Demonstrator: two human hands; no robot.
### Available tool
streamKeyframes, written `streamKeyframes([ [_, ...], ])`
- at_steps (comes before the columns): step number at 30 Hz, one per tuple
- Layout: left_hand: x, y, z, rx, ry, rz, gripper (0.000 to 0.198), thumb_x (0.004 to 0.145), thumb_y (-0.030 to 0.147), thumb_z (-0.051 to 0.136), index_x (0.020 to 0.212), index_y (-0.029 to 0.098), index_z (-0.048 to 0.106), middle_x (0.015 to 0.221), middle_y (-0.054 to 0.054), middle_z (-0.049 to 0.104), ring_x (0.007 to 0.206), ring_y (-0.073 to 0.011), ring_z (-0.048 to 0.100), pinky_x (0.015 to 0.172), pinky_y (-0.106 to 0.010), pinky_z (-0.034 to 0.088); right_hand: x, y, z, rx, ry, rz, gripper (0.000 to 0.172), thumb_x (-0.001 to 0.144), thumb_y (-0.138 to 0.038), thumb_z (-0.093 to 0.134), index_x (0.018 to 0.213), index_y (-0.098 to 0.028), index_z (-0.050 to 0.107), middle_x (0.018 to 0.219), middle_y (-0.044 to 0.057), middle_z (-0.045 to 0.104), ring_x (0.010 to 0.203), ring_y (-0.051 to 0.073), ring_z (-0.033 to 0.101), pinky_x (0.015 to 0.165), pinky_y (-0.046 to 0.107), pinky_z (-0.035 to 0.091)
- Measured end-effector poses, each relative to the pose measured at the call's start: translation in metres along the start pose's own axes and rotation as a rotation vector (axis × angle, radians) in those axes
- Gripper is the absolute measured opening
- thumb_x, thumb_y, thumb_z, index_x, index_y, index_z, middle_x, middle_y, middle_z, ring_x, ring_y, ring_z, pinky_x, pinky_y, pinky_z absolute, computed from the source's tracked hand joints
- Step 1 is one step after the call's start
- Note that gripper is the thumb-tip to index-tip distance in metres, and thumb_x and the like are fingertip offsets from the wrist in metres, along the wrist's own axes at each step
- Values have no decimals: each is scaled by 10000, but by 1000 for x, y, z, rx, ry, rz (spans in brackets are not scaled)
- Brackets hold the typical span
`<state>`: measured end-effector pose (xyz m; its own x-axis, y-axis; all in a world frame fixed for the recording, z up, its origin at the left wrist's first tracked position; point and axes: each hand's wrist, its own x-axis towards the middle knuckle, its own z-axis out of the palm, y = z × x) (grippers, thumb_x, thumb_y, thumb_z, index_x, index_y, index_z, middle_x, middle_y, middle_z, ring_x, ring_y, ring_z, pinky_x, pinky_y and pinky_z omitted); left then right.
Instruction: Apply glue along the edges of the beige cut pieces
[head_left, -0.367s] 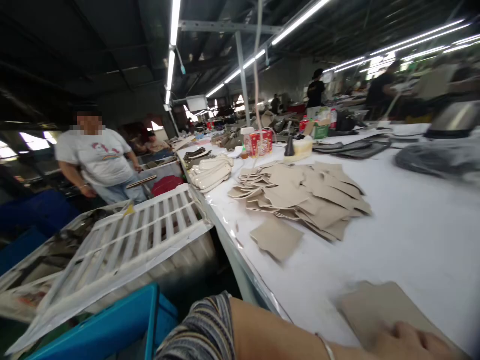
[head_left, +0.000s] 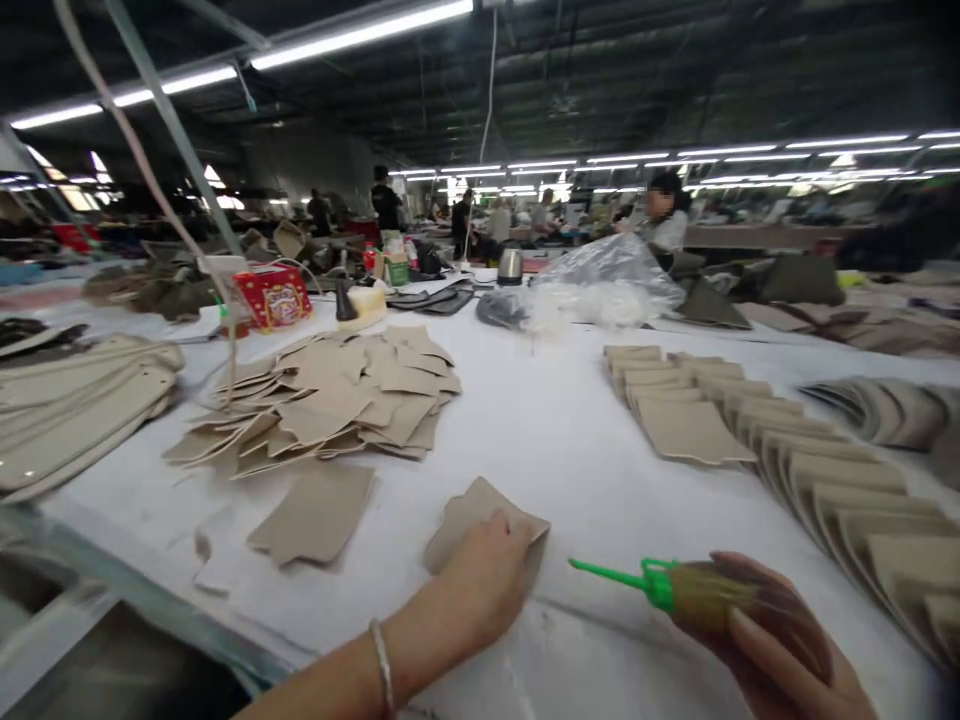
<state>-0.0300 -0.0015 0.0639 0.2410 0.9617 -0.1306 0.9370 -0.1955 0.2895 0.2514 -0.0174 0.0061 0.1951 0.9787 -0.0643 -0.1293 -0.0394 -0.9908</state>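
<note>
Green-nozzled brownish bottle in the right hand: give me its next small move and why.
Probably ease the green-nozzled brownish bottle toward the flat beige sheet: the right hand holds the bottle, its thin green nozzle points toward the sheet but stands apart, and the left hand touches the sheet.

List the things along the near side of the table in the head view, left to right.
Pale panels, single loose tan piece, left hand on another tan piece, green-nozzled bottle held in the right hand.
</note>
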Motion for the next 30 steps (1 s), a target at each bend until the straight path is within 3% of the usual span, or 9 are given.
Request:
streamKeyframes([
  [3, 0, -5, 1, -65, 26, 48, 563, 808, 64, 381, 1261, 328, 587, 916, -25, 641, 779, -198, 615, 695, -261, 420, 1, -18, 18, -129, -18, -120, 646, 645, -469, 839, 1196, -285, 555, 1043, 90, 712, 948, 337, 690, 790, 390, 602],
  [7, 2, -9, -4, -92, 0, 63, 541, 811, 94, 371, 1230, 330, 619, 875, -30, 643, 805, -212, 620, 723, -277, 435, -5, -40, 42, -511, -11, -333, 596, 675, -521, 796, 1154, -249, 567, 946, 52, 694, 808, 258, 695, 690, 270, 589],
  [14, 6, -13, -9, -137, -60, 133, 515, 848, 173, 356, 1284, 315, 589, 923, -75, 653, 861, -249, 633, 759, -334, 466, -10, -55, 68, -711, -7, -406, 526, 768, -567, 693, 1169, -267, 532, 943, 14, 672, 794, 237, 668, 766, 329, 534],
  [20, 6, -14, -6, -167, -58, 100, 466, 863, 194, 353, 1252, 310, 583, 937, -75, 641, 872, -261, 635, 753, -345, 466, -12, -52, 78, -850, -7, -610, 420, 845, -520, 634, 1167, -272, 529, 1031, 29, 647, 869, 243, 650, 837, 351, 515],
  [23, 6, -14, -4, -152, -63, 82, 381, 869, 218, 367, 1153, 284, 613, 913, -68, 624, 849, -252, 629, 725, -329, 456, -15, -50, 78, -901, -32, -684, 399, 857, -493, 637, 1171, -278, 519, 1008, 24, 641, 848, 229, 650, 789, 320, 529],
  [30, 4, -9, -7, -112, -84, 68, 321, 862, 209, 357, 1055, 260, 608, 885, -62, 606, 812, -244, 622, 699, -322, 441, -7, -48, 70, -933, -1, -650, 429, 843, -522, 650, 1176, -286, 517, 1041, 23, 642, 862, 229, 653, 805, 332, 532],
])
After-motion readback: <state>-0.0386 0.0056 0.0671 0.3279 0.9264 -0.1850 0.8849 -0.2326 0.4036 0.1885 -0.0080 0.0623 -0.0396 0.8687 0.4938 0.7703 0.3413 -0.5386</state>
